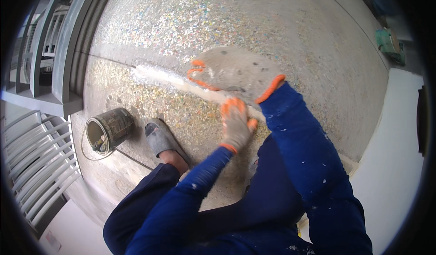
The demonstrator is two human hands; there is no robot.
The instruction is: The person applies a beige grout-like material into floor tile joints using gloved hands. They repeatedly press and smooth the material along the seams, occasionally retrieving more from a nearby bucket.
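Note:
A pale whitish strip (pixel 175 80) runs diagonally across the speckled floor, brighter at its left end. My left hand (pixel 235 125), in a light knitted glove with orange fingertips, lies against the floor by the strip's right part, fingers stretched out and thumb apart. Above it and closer to the camera is my right hand (pixel 238 72), in a matching glove with dark spots. Its orange fingers curl inward at the left; whatever they may hold is hidden. Both blue sleeves carry small white specks.
A dirty metal bucket (pixel 119 127) with a wire handle lies tipped at left, small items inside. Beside it is my grey slipper (pixel 165 141). Grey railings (pixel 71 41) and white slats (pixel 41 159) border the left. A green object (pixel 389 45) stands far right, near a white wall (pixel 381 164).

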